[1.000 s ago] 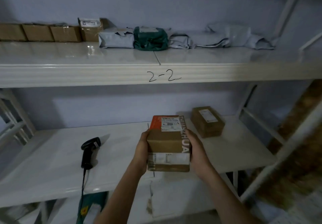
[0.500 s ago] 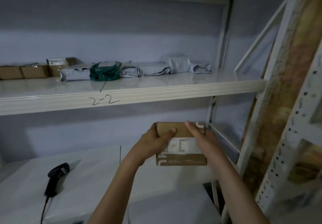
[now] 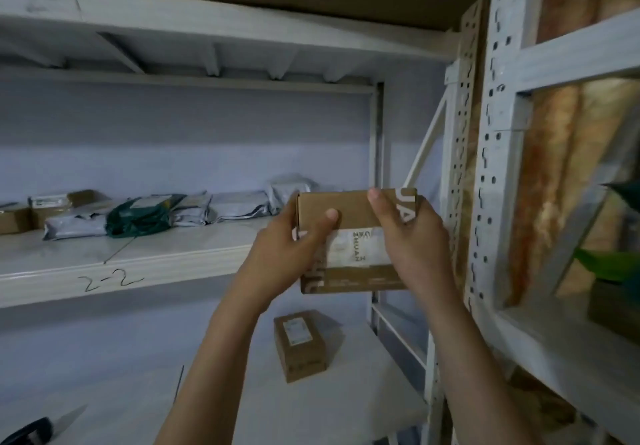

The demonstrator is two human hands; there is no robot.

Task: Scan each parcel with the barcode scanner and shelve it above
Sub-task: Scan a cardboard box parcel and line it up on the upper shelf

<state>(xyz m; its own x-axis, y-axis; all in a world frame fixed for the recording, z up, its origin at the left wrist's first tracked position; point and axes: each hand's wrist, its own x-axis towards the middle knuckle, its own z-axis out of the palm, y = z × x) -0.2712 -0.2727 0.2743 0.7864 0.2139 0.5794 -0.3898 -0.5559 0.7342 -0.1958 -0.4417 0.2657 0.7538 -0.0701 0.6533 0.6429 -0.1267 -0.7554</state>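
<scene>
Here both hands grip one brown cardboard parcel (image 3: 349, 236), raised in the air in front of the right end of the upper shelf (image 3: 145, 264), whose front lip bears the handwritten mark "2-2". The left hand (image 3: 287, 254) wraps the parcel's left edge with the thumb laid across its face; the right hand (image 3: 412, 236) clamps the right edge, its fingers curled over the top. The parcel's top edge stands just above the shelf surface, its lower edge below the shelf lip. On that shelf a row of parcels runs along the back wall: small brown boxes (image 3: 14, 219) at the far left, then grey mailer bags (image 3: 239, 205) with a dark green bag (image 3: 142, 216) among them; the front strip of the board before them lies bare, and so does the stretch at the right end behind the held parcel, so far as shows. To the right, a perforated upright post (image 3: 464, 153) stands close beside the right hand. Another brown parcel (image 3: 301, 344) with a white label sits on the lower shelf (image 3: 104, 406), under the held one and well apart from it. The black barcode scanner (image 3: 27, 432) lies at the lower shelf's left front, only partly in view.
</scene>
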